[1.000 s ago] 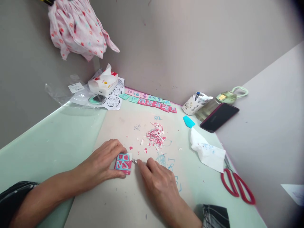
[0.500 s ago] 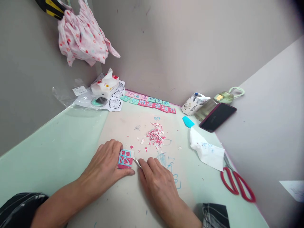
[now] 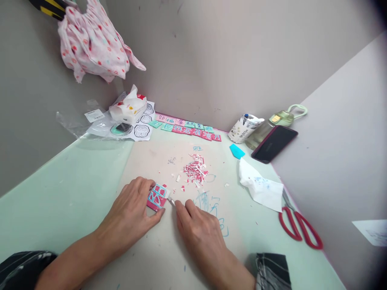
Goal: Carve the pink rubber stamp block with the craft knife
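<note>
Between the thumb and fingers of my left hand (image 3: 130,205) a small red square block (image 3: 157,196) is pinched against the board. Blue lines form a character on its top, and a white strip shows along its right edge. My right hand (image 3: 201,229) is closed round a slim metal carving knife (image 3: 171,201), whose tip meets the block's right side. Most of the knife's handle is hidden in the fingers. Beyond the hands lies a heap of red and white shavings (image 3: 196,169), with a few loose chips around it.
Two rows of carved character tiles (image 3: 195,132) line the back wall. At the right are red-handled scissors (image 3: 300,227), a stained tissue (image 3: 260,185), a phone (image 3: 274,143), a bottle (image 3: 258,133) and a pen holder (image 3: 242,131). A tissue pack (image 3: 128,108) sits back left.
The red block has turned in my left hand so that it lies more slanted. The knife tip stays at its right edge. The whole view has shifted slightly.
</note>
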A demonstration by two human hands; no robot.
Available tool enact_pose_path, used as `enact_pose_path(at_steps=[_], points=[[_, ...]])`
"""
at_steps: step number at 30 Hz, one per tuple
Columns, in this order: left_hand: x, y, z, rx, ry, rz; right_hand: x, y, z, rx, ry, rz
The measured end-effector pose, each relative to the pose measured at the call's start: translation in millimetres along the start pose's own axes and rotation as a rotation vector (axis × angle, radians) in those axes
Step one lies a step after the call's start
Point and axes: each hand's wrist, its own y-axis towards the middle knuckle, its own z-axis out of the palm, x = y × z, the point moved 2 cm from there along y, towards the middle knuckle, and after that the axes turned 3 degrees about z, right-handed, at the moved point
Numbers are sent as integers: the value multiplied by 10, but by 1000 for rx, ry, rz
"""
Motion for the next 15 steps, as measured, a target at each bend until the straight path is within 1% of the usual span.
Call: enact_pose_path(at_steps=[3,6,10,15], points=[[6,20,-8,22,-39,-42,10,-9,-36,26,-33,-21],[36,34,-25,25,-96,-76,26,-17,-81,4,-69,-60],[78,39,-42,29,-122,-110,44,-17,-122,-2,-60,-63],[94,27,-36,40,-106,-93,58,-25,-149,34,-69,-51]])
